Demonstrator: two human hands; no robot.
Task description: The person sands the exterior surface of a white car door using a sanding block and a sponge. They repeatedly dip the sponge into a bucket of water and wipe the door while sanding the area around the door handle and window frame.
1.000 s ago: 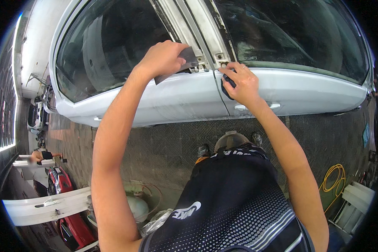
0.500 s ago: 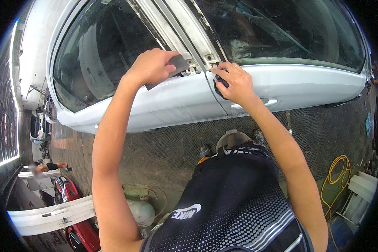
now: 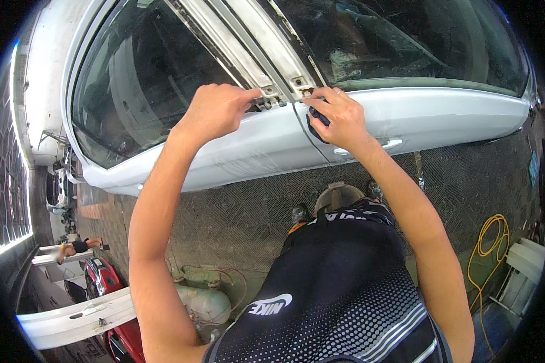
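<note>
I stand beside a white car [image 3: 442, 115], both arms stretched to the bare pillar [image 3: 254, 57] between its two side windows. My left hand [image 3: 215, 112] is curled at the foot of the pillar, fingertips pressed on the window sill. The grey sheet it gripped earlier is almost fully hidden under the fingers. My right hand [image 3: 336, 115] rests just right of the door gap, fingers closed over a dark pad [image 3: 316, 123] held against the white door skin above the door handle [image 3: 384, 145].
Brick paving lies below the car. A coiled yellow hose [image 3: 489, 242] and a white bench [image 3: 527, 260] are at the right. A green tank [image 3: 207, 302], a loose white body panel [image 3: 72, 317] and a red machine [image 3: 103, 279] sit lower left. Another person [image 3: 75, 247] crouches far left.
My left hand has slid right to the pillar's foot and closed over the grey sheet. My right hand has shifted slightly up toward the sill with the dark pad.
</note>
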